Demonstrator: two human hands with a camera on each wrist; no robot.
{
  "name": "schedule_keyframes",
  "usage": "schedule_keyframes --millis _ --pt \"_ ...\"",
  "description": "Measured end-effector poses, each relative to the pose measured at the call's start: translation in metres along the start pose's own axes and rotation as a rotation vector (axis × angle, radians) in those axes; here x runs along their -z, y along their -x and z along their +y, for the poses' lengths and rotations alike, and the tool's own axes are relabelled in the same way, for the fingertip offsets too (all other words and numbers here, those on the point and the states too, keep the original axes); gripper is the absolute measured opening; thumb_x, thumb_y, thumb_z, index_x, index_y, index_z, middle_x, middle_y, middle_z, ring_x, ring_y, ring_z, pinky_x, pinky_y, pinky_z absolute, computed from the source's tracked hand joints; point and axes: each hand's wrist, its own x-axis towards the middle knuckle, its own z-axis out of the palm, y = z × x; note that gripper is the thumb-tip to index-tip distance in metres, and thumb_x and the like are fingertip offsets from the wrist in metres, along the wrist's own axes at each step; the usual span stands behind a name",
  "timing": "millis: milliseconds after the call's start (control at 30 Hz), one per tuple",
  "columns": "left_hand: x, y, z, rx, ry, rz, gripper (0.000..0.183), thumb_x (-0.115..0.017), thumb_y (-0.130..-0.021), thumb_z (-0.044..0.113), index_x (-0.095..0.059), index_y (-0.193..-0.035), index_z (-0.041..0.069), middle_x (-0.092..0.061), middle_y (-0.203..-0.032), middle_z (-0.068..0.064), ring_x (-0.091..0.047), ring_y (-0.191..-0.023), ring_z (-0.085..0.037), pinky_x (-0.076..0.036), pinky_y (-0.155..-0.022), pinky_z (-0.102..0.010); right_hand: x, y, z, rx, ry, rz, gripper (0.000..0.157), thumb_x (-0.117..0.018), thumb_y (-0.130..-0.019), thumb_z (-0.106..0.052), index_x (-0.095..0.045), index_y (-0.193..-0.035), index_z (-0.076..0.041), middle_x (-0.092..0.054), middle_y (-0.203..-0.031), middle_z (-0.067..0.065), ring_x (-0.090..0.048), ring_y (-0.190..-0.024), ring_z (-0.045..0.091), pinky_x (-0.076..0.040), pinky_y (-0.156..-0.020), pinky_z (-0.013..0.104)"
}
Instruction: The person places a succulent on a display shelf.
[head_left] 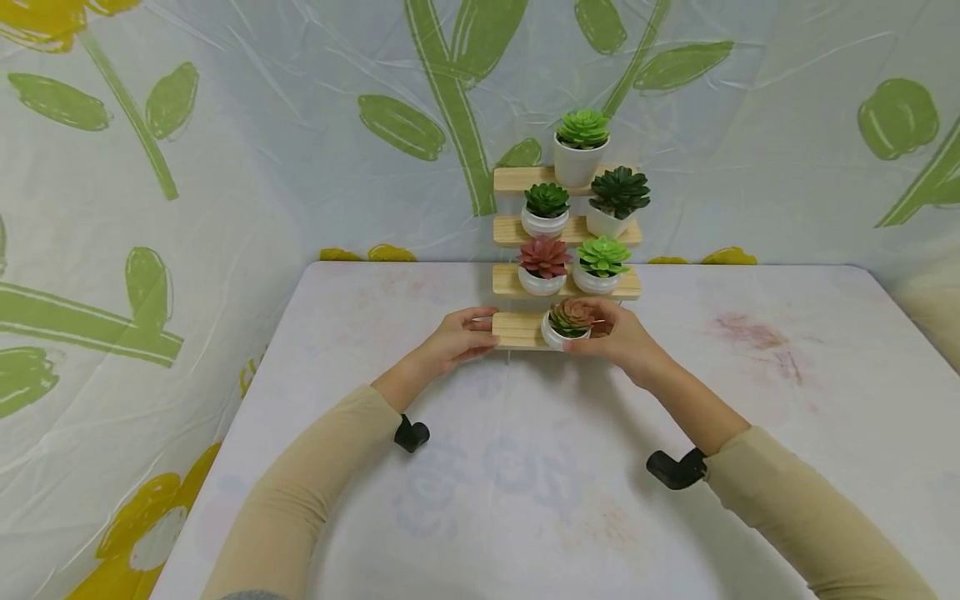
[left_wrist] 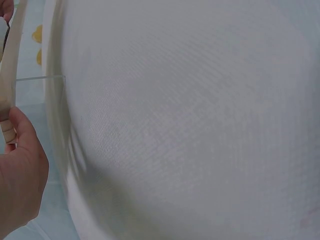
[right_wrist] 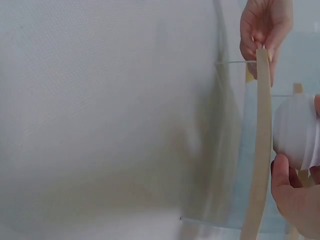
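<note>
A four-tier stand of pale wooden boards holds small artificial succulents in white pots. My left hand (head_left: 453, 337) pinches the left end of the lowest board (head_left: 517, 331), thumb on one face and fingers around the edge. On the right half of that board is a reddish-brown potted succulent (head_left: 572, 317), which my right hand (head_left: 621, 342) grips from its right side. In the right wrist view its white pot (right_wrist: 295, 132) is right at the board's surface (right_wrist: 262, 125), thumb and fingers around it. The left wrist view shows my left hand (left_wrist: 25, 170) at the board's end.
Above stand a red succulent (head_left: 544, 257) and a light green one (head_left: 603, 255). Higher are two dark green ones (head_left: 547, 200) (head_left: 619, 192), and a bright green one (head_left: 582, 129) tops the stand. A patterned curtain (head_left: 300, 125) hangs behind the white table (head_left: 480, 500).
</note>
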Motion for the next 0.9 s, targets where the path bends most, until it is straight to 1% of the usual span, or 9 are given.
schedule_keyframes --millis 400,500,600,733,833,900 --pt "-0.002 0.001 0.002 0.0 0.018 -0.007 0.054 -0.059 -0.085 -0.011 -0.048 -0.135 0.005 -0.052 -0.108 -0.009 -0.056 -0.085 -0.016 -0.052 -0.07 -0.02 -0.002 -0.004 0.005 0.02 -0.009 0.051 0.066 -0.072 -0.078 -0.004 -0.04 -0.136 0.0 -0.045 -0.128 0.016 -0.046 -0.105 0.026 -0.045 -0.079 0.019" --pt "-0.002 0.001 0.002 0.002 0.017 0.0 0.054 -0.059 -0.084 -0.012 -0.048 -0.135 0.004 -0.052 -0.107 -0.009 -0.056 -0.085 -0.016 -0.052 -0.069 -0.02 -0.001 -0.003 0.005 0.021 -0.019 0.056 0.067 -0.073 -0.078 -0.003 -0.04 -0.136 0.0 -0.046 -0.128 0.015 -0.046 -0.105 0.024 -0.045 -0.079 0.017" --pt "-0.001 0.001 0.002 0.0 0.003 0.0 0.055 -0.06 -0.084 -0.012 -0.048 -0.135 0.004 -0.052 -0.107 -0.01 -0.056 -0.085 -0.016 -0.052 -0.073 -0.022 0.0 0.0 0.006 0.044 -0.036 0.049 0.066 -0.072 -0.078 -0.002 -0.04 -0.136 0.0 -0.045 -0.128 0.015 -0.047 -0.106 0.023 -0.045 -0.08 0.017" --pt "0.006 0.0 0.0 -0.007 -0.08 -0.036 0.054 -0.063 -0.086 -0.004 -0.048 -0.136 0.009 -0.053 -0.115 -0.013 -0.057 -0.089 -0.016 -0.051 -0.082 -0.029 0.005 0.007 0.008 0.065 -0.047 0.028 0.066 -0.071 -0.08 -0.002 -0.04 -0.138 -0.002 -0.044 -0.128 0.016 -0.046 -0.108 0.025 -0.045 -0.082 0.017" --pt "0.017 0.0 -0.001 -0.018 -0.141 -0.089 0.053 -0.063 -0.088 0.004 -0.046 -0.138 0.012 -0.053 -0.121 -0.016 -0.057 -0.097 -0.019 -0.049 -0.089 -0.035 0.011 0.016 0.008 0.052 -0.009 0.008 0.067 -0.072 -0.081 -0.007 -0.038 -0.139 -0.005 -0.044 -0.126 0.018 -0.045 -0.111 0.027 -0.044 -0.082 0.015" --pt "0.027 0.002 -0.001 -0.052 -0.215 -0.122 0.053 -0.063 -0.089 0.009 -0.044 -0.139 0.011 -0.053 -0.123 -0.017 -0.056 -0.103 -0.023 -0.047 -0.091 -0.038 0.016 0.022 0.009 0.048 0.023 -0.006 0.066 -0.071 -0.083 -0.01 -0.037 -0.14 -0.005 -0.044 -0.127 0.019 -0.044 -0.114 0.028 -0.044 -0.082 0.014"
